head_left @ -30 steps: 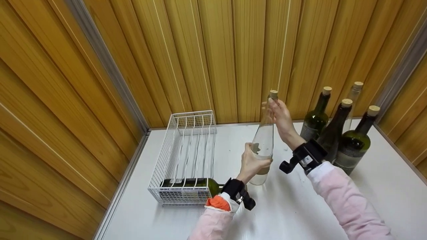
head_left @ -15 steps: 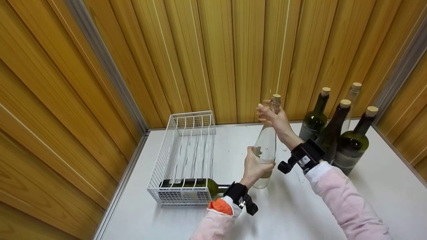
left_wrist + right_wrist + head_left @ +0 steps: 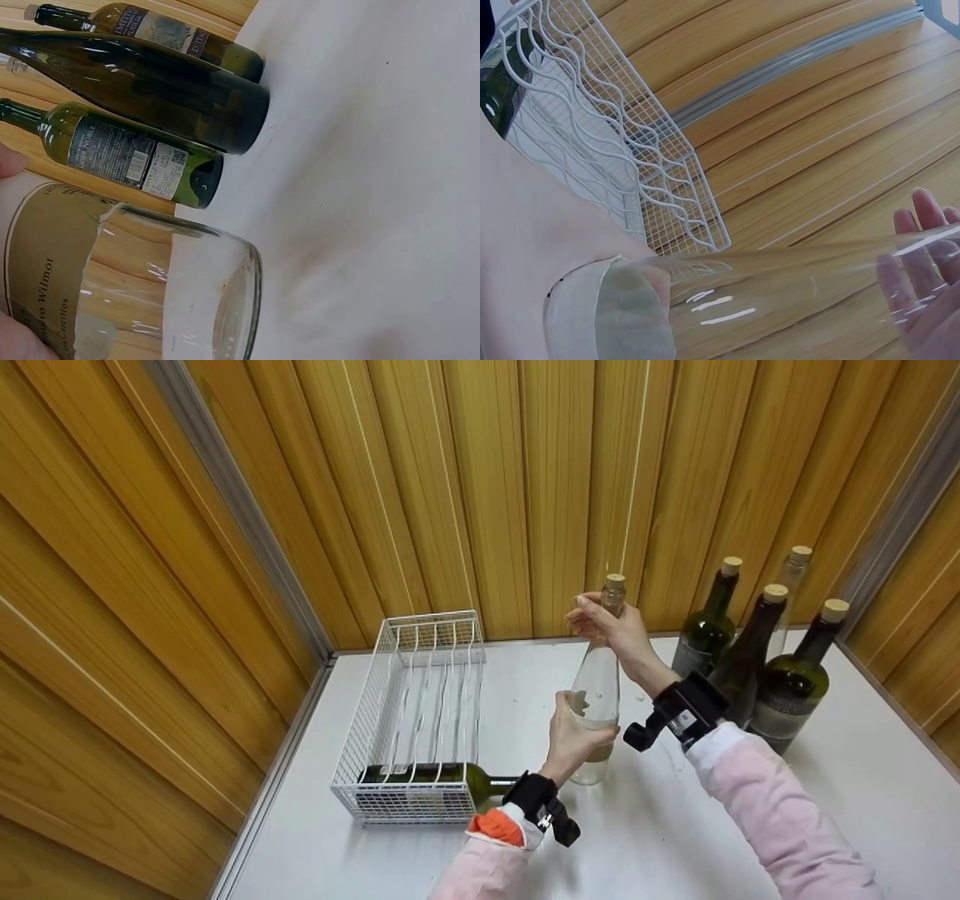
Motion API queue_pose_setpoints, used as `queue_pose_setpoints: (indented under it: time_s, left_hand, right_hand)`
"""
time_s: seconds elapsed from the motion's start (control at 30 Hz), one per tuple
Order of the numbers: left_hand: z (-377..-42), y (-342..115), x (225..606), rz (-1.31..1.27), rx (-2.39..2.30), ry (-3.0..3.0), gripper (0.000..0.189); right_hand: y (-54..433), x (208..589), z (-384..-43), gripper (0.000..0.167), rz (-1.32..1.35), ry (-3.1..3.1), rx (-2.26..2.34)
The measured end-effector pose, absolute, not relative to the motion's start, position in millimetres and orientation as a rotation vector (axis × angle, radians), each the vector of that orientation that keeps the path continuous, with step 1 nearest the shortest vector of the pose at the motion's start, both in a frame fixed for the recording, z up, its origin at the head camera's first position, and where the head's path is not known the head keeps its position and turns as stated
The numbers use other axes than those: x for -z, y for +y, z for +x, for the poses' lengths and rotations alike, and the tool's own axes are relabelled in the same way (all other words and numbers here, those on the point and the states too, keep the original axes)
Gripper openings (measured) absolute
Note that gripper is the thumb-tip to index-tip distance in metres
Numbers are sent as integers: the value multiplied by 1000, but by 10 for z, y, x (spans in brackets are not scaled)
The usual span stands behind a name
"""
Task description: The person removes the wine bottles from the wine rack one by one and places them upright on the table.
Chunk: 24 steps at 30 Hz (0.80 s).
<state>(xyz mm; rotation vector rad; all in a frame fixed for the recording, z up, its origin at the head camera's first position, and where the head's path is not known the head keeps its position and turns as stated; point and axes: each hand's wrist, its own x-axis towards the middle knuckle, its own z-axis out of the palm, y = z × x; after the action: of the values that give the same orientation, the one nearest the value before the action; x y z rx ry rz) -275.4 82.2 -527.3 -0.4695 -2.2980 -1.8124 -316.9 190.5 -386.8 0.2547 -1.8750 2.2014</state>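
A clear glass bottle [image 3: 598,679] with a cork in its mouth stands nearly upright, leaning slightly, over the white table. My left hand [image 3: 574,739] grips its lower body around the label; in the left wrist view the bottle's [image 3: 127,277] base shows close over the tabletop. My right hand [image 3: 628,641] is up at the neck, which lies against the palm side with the fingers loosely extended past it. Through the glass in the right wrist view, the right hand's [image 3: 926,300] fingers look fairly straight.
A white wire rack [image 3: 412,806] with wavy bars stands on the left, a green bottle [image 3: 477,781] lying in its near end, neck outward. At right stand several corked bottles: a green one [image 3: 705,630], a dark one [image 3: 739,660], a labelled green one [image 3: 795,675] and a clear one [image 3: 796,570].
The bottle and left hand have shifted slightly right and nearer. The right hand's fingers, earlier closed near the top of the neck, have slid lower and loosened, reaching leftward past the neck.
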Motion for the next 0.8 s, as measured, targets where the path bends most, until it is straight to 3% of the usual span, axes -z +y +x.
queue_pose_setpoints:
  time_s: [0.4, 0.6, 0.8]
  left_hand:
    - [-2735, 809, 5218, -504, 1945, -2353, 75]
    - [-2739, 781, 5183, -537, 2027, -2431, 80]
    - [-2778, 715, 5084, -569, 2073, -2426, 78]
  right_hand:
    - [1924, 3845, -3136, 24, 249, -1830, -2197]
    - [1928, 3826, -3106, 31, 266, -1660, -2269]
    - [1951, 3807, -3071, 27, 276, -1612, -2253]
